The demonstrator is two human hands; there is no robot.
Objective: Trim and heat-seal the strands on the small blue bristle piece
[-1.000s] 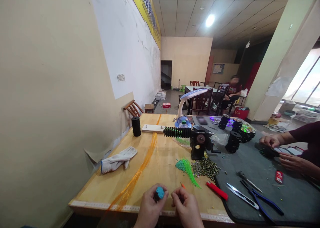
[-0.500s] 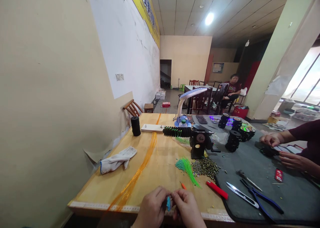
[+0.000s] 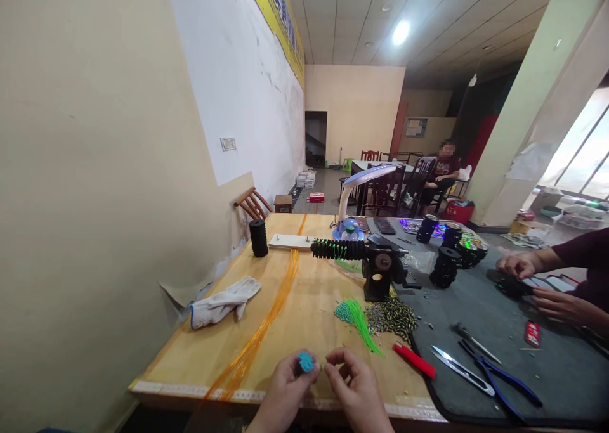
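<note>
My left hand (image 3: 287,382) is closed around a small turquoise piece (image 3: 306,361) with a round, ridged end facing up; its lower part is hidden in the fingers. Just to the right, my right hand (image 3: 354,385) has thumb and forefinger pinched together, and whatever may be between them is too small to see. Both hands are over the table's front edge. Beyond them lie bright green thin strands (image 3: 364,328), a heap of small turquoise beads (image 3: 343,312) and a pile of dark, shiny beads (image 3: 397,319). A red lighter-like stick (image 3: 413,359) rests to the right.
A black hand-cranked winder (image 3: 379,274) carries a row of black spools (image 3: 337,250). Orange strands (image 3: 266,322) run across the wooden table, beside a white glove (image 3: 226,303). Snips (image 3: 464,371) and blue-handled pliers (image 3: 507,379) lie on the grey mat, near a co-worker's hands (image 3: 537,287).
My hands have moved apart a little. The turquoise piece has tipped so its round end faces up. An orange tip that showed behind my right hand is no longer visible.
</note>
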